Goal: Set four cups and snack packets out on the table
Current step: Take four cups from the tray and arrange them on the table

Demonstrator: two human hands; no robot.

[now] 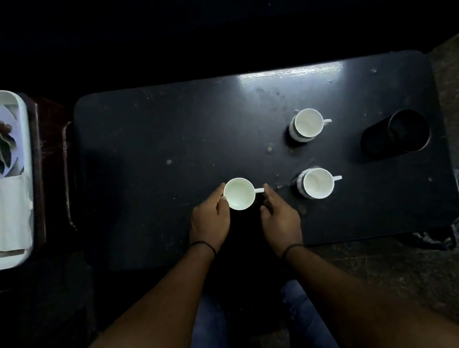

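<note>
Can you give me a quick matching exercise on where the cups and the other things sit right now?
Things:
1. cup between the hands
2. far cup
3. dark tumbler
4. white tray

Places:
A. lying on its side near the table's right end
B. off the table, to the left
C. near edge, left hand on its rim, right hand by its handle
D. standing alone toward the table's far side

Pairs: 1-C, 2-D, 3-A, 4-B
</note>
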